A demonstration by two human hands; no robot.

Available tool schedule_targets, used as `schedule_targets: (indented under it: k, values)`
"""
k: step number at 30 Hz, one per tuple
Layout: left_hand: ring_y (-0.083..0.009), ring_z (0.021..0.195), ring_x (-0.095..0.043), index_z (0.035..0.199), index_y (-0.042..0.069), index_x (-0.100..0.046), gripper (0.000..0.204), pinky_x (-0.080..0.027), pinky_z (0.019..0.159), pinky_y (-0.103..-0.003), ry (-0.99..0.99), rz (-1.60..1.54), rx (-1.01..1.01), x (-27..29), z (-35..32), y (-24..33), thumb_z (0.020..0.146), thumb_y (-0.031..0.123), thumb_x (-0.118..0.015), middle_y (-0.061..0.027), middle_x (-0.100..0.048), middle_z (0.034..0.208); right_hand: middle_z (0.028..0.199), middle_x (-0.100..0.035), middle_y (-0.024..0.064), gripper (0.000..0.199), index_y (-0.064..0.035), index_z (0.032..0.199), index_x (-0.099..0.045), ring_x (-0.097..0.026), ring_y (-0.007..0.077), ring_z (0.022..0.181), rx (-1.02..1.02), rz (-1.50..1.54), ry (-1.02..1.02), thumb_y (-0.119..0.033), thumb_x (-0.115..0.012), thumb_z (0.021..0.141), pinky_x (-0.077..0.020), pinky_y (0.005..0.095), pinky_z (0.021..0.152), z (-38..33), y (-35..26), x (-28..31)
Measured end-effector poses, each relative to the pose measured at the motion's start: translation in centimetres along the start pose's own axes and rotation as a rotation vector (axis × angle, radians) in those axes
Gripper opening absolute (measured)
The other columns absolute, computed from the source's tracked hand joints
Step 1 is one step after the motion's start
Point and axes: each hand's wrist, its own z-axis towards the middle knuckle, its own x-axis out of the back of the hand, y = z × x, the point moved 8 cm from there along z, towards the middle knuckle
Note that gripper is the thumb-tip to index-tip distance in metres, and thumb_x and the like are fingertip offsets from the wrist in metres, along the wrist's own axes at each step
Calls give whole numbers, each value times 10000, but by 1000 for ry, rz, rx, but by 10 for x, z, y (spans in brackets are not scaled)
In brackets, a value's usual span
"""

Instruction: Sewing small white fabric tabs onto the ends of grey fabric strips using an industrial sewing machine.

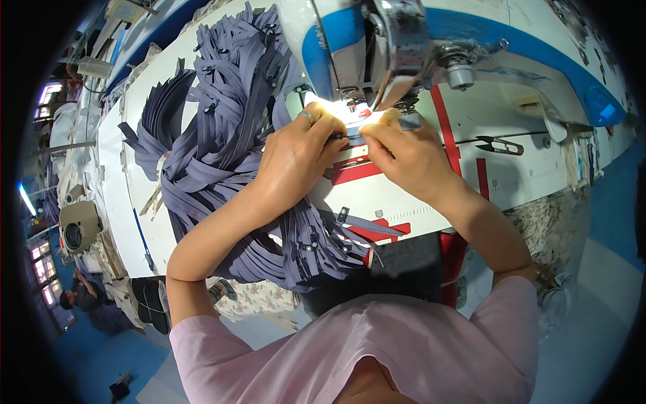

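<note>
Under the lit needle area of a white and blue sewing machine (398, 54), both my hands work close together. My left hand (296, 155), with a ring on one finger, is closed on the end of a grey-blue zipper (354, 137); a dark bit, perhaps its slider, shows by the fingertips. From the other side my right hand (414, 158) pinches at the same spot, its fingertips closed, but glare hides exactly what lies between them. A large tangled bundle of grey-blue zippers (222, 128) with black sliders lies left of my left hand and drapes over the table's front edge.
Thread snips (499, 145) lie on the white machine table (431, 212) to the right. Red tape strips (444, 124) mark the tabletop. A blue pen-like stick (142, 239) rests at the left edge. Another person (87, 296) is far off at left.
</note>
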Motion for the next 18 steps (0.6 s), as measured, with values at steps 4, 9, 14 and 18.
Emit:
schedule_targets:
  k: [4,9,14,18]
  values:
    - [-338,716,-652,938,69,-639,167,-521,602,-430,22,-29,34,-1,2,-6,833,162,-728,-123,-592,921,796,-572,98,144,-51,905,-679,-584,277,740,-46,8,18,-88,-740,780,-491,400,657,3,4,6]
    - [-321,707,-656,925,69,-662,152,-519,594,-416,83,-4,37,1,9,-13,826,157,-736,-128,-606,907,776,-572,108,105,-29,845,-689,-586,282,723,17,-52,54,-95,-750,789,-492,401,646,6,5,4]
    - [-290,686,-660,954,83,-675,191,-520,587,-391,77,-4,-9,1,15,-18,799,158,-760,-104,-619,834,757,-573,120,127,-1,823,-668,-584,291,693,190,-204,5,-96,-748,801,-490,406,625,9,4,1]
    - [-281,677,-659,960,100,-678,195,-519,585,-385,90,-11,3,1,13,-19,797,166,-763,-91,-618,804,748,-567,124,121,0,833,-658,-582,289,682,287,-197,10,-84,-742,808,-493,399,616,7,-3,6]
